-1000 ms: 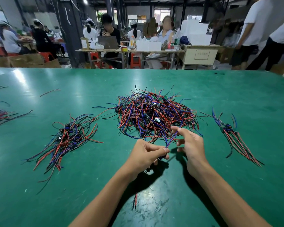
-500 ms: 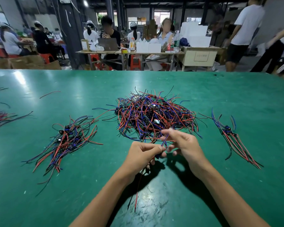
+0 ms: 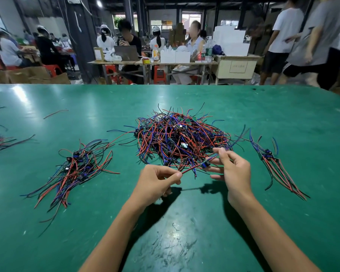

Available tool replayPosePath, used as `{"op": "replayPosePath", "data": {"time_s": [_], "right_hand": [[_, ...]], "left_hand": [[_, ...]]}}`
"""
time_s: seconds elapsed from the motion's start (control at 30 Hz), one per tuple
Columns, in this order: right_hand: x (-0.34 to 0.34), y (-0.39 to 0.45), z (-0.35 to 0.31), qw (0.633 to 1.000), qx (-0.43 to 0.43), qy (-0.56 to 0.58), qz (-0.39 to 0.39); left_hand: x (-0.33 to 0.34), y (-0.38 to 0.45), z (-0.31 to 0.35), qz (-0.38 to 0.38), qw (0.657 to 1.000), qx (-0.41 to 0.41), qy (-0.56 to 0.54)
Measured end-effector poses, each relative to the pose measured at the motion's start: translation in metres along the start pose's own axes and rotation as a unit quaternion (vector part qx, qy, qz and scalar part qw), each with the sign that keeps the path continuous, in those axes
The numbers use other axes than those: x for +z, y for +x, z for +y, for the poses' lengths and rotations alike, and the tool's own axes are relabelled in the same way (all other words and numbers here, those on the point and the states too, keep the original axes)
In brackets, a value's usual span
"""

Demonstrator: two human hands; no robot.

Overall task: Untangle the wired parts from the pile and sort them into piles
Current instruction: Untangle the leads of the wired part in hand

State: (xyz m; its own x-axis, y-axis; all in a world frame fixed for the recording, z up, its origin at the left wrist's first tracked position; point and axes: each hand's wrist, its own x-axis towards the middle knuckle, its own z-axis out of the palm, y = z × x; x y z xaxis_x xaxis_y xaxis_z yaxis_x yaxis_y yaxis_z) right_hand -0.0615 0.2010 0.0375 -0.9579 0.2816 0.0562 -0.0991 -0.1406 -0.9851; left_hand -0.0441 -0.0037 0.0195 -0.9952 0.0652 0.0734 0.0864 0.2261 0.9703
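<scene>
Far left of your left hand (image 3: 159, 180): the left pile (image 3: 78, 169), parts laid roughly parallel on the green surface (image 3: 185, 242). Well apart from the hand.

Left hand: fingers curled, thumb and forefinger pinching the red wire end of the part (image 3: 204, 164). Hand held just above the surface, near edge of the tangle (image 3: 182, 139) right beyond it.

Between your hands: the part hangs stretched, red and blue leads running out from a small blue body near your right fingers. It looks very light. The leads are thin and limp, so they sag and snag easily. Their insulation probably slides in a loose pinch.

Right hand (image 3: 234, 169): thumb and forefinger pinching the blue-purple leads just past the body, other fingers spread loose. The far lead tips are blurred, so I can't tell if they're clear of the tangle.

Handling: hold close to the body, not the wire tips; a hard tug on the leads could stress the joints. Draw it out slow and low.

Right of your right hand: the right pile (image 3: 273, 163), smaller, near but not touching.
</scene>
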Motion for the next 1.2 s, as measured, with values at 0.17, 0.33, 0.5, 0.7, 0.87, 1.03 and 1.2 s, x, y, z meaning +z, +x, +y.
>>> {"op": "replayPosePath", "data": {"time_s": [0.17,0.33,0.5,0.7,0.87,1.03,1.2], "right_hand": [[-0.006,0.005,0.001,0.997,0.035,0.051,0.053],[-0.007,0.003,-0.001,0.995,0.042,0.071,0.052],[-0.007,0.004,-0.004,0.994,0.043,0.083,0.049],[-0.010,0.009,-0.001,0.994,0.038,0.073,0.075],[-0.010,0.009,0.000,0.995,0.030,0.071,0.065],[-0.009,0.010,0.000,0.995,0.024,0.084,0.037],[-0.011,0.017,0.001,0.991,-0.045,0.029,0.122]], "left_hand": [[-0.005,0.003,-0.005,0.037,0.996,0.038,0.076],[-0.006,0.002,-0.005,0.071,0.991,0.068,0.091],[-0.006,0.002,-0.004,0.083,0.981,0.103,0.145],[-0.004,0.002,-0.008,0.092,0.966,0.105,0.218],[-0.005,0.002,-0.007,0.097,0.964,0.115,0.221],[-0.006,-0.001,-0.002,0.119,0.959,0.112,0.231],[-0.003,-0.005,0.000,0.104,0.962,0.125,0.218]]}}
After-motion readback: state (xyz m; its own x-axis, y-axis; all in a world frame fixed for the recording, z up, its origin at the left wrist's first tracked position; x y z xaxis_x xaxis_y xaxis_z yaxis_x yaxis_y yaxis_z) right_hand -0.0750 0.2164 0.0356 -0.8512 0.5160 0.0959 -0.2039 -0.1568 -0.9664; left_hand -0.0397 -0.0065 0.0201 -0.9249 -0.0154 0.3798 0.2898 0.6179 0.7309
